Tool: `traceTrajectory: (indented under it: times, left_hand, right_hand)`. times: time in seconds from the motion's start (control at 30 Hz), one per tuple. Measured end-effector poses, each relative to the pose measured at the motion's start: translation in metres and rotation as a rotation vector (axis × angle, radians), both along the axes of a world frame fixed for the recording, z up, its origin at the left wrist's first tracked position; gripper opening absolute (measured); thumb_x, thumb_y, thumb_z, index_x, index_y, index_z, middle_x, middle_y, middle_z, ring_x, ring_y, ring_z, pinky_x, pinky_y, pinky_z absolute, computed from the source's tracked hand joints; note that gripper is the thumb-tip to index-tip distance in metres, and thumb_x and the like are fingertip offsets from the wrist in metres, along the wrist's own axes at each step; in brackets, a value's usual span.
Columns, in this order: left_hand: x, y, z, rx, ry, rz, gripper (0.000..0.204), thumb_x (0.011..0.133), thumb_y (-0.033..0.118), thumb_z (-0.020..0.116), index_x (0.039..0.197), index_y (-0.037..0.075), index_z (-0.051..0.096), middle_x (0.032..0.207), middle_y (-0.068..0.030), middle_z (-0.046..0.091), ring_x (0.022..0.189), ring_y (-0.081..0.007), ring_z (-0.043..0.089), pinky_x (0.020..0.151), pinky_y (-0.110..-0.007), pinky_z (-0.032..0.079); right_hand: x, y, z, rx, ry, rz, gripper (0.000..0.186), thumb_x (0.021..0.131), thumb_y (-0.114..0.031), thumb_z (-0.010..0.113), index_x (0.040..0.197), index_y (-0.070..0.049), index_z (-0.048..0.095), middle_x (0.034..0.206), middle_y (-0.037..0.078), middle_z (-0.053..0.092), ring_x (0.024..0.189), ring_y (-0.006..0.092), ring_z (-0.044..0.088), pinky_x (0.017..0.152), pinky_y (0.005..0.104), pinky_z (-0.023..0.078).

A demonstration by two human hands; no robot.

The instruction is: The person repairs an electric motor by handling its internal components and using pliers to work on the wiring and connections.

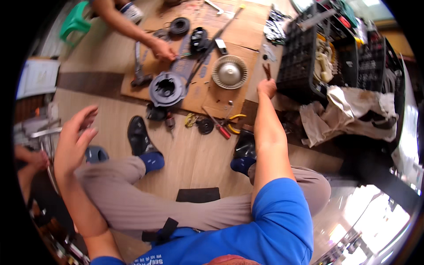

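Right hand [266, 88] around 1 brown 2-pronged tool [268, 73] (left hand [74, 141] aloft).

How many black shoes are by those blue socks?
2: the left black shoe is at the person's left foot; the right black shoe is at the right foot, near the yellow-handled pliers, perhaps partly hidden by the arm.

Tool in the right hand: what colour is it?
Reddish brown; the tool shows best in the head view.
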State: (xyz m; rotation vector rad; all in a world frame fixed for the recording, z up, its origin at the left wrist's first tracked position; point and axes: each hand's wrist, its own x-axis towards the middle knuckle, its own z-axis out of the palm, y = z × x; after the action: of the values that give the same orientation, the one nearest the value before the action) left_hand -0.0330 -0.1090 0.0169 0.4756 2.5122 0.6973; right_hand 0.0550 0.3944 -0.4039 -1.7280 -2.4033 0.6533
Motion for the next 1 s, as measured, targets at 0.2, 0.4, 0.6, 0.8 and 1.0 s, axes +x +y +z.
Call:
traceTrajectory:
  times: [0.2,0.4,0.6,0.8,1.0]
  left_hand:
    - [-0.009,0.004,0.005,0.044,0.063,-0.176,0.041,0.087,0.008,0.059,0.127,0.000,0.052,0.118,-0.0155,0.062,0.104,-0.0242,0.061,0.088,-0.033,0.049]
    - [-0.001,-0.018,-0.002,0.144,0.170,-0.217,0.036,0.089,0.014,0.060,0.122,-0.001,0.055,0.105,-0.0176,0.066,0.093,-0.0254,0.065,0.083,-0.034,0.050]
    - [-0.006,-0.016,-0.013,0.164,0.351,-0.274,0.038,0.090,0.022,0.061,0.120,-0.001,0.057,0.102,-0.0186,0.067,0.092,-0.0295,0.065,0.083,-0.036,0.050]
    - [-0.008,-0.003,-0.008,0.152,0.391,-0.421,0.035,0.091,0.029,0.059,0.110,-0.001,0.062,0.099,-0.0196,0.068,0.090,-0.0327,0.066,0.080,-0.041,0.052]
    - [-0.011,0.005,-0.003,0.139,0.322,-0.428,0.041,0.088,0.031,0.062,0.117,0.001,0.061,0.107,-0.0230,0.065,0.100,-0.0354,0.063,0.087,-0.042,0.049]
  right_hand:
    - [0.019,-0.061,0.002,0.112,0.225,-0.060,0.040,0.081,-0.022,0.057,0.107,0.008,0.060,0.099,0.031,0.065,0.096,0.0437,0.062,0.088,0.0480,0.047]
    - [0.029,-0.160,0.031,-0.100,0.323,0.260,0.030,0.082,-0.023,0.055,0.097,0.000,0.067,0.095,0.022,0.068,0.093,0.0373,0.065,0.085,0.0441,0.050]
    - [0.091,-0.259,0.030,-0.129,-0.038,0.784,0.025,0.083,-0.023,0.059,0.095,-0.004,0.069,0.096,0.022,0.067,0.092,0.0391,0.064,0.083,0.0444,0.051]
    - [0.145,-0.304,0.020,-0.363,-0.431,1.430,0.031,0.082,-0.029,0.058,0.094,-0.004,0.071,0.094,0.024,0.067,0.092,0.0401,0.063,0.083,0.0465,0.050]
    - [0.129,-0.311,0.019,-0.363,-0.374,1.341,0.030,0.082,-0.029,0.060,0.094,-0.004,0.071,0.090,0.022,0.068,0.089,0.0386,0.065,0.082,0.0449,0.051]
